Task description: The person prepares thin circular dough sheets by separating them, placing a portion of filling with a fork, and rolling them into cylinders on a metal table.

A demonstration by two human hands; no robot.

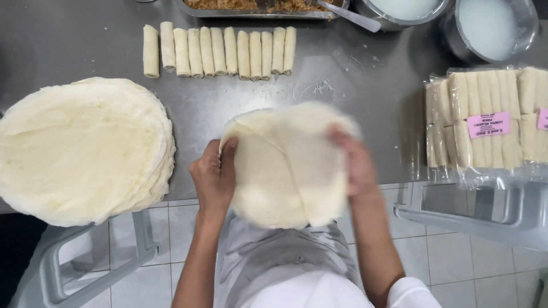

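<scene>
Both hands grip one thin wrapper [288, 165], left hand [214, 178] at nine o'clock, right hand [355, 165] at three, peeling it clear above our counter [365, 102]; wrapper stack [80, 151] waits at nine.

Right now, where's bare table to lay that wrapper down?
Bare steel lies below the row of rolls, between the wrapper stack and the bagged rolls, under the held wrapper. The top edge is crowded: filling tray, two bowls.

A grey steel worktable [365, 102] is filling most of the room here, catching soft overhead light (dusted with flour in places). Below it, white floor tiles [451, 256] are showing between grey plastic stools [474, 219].
</scene>
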